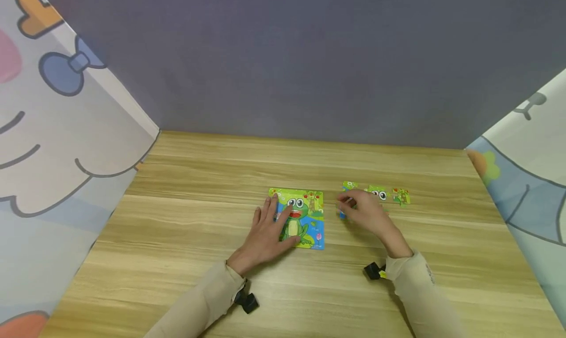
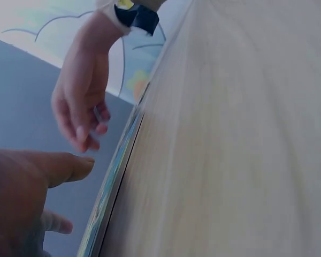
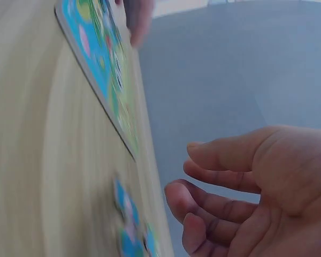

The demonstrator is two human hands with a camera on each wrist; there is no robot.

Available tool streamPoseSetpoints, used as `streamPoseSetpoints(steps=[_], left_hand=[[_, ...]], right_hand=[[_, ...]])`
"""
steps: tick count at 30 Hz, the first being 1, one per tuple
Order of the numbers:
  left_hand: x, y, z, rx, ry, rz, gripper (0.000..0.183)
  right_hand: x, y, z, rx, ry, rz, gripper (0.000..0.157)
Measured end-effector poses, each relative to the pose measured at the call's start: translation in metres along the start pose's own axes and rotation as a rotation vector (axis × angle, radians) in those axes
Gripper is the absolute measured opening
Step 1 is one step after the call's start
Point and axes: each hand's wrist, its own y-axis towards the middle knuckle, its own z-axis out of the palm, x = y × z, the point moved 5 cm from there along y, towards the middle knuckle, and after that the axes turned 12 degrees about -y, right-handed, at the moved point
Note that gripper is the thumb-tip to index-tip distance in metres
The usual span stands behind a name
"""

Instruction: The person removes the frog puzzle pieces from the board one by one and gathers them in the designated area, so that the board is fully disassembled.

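Note:
A square frog picture board [image 1: 316, 225] lies on the table, its frog showing large eyes and a red mouth. My left hand [image 1: 265, 232] spreads straight fingers over the board's left part; whether every fingertip touches is unclear. To the right of the board lie jigsaw pieces [image 1: 400, 196] with green, blue and frog-eye patterns. My right hand [image 1: 369, 214] hovers over them and hides some. In the right wrist view, the right hand's loosely bent fingers [image 3: 219, 201] stay apart from its thumb, with nothing between them. Blurred pieces [image 3: 131, 235] lie below.
The wood-grain table [image 1: 177, 230] ends at a grey panel [image 1: 309, 63] at the back. Cartoon-printed walls [image 1: 101, 136] stand at both sides. A black wrist device [image 1: 248, 301] sits at the left cuff, another black device [image 1: 373, 270] by the right cuff.

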Motion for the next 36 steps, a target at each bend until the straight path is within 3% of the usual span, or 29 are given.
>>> streamPoseSetpoints(steps=[9, 19, 28, 36], left_hand=[[0.000, 0.005, 0.011, 0.029, 0.034, -0.010, 0.078], [0.003, 0.003, 0.015, 0.032, 0.112, 0.017, 0.077], [0.003, 0.003, 0.016, 0.033, 0.134, 0.020, 0.077], [0.004, 0.004, 0.017, 0.037, 0.135, 0.017, 0.076]], right_hand=[[0.034, 0.012, 0.034, 0.034, -0.008, -0.090, 0.032], [0.040, 0.012, 0.057, 0.124, -0.163, -0.073, 0.062], [0.043, 0.012, 0.061, 0.109, -0.121, -0.058, 0.044], [0.045, 0.013, 0.061, 0.111, -0.091, -0.064, 0.039]])
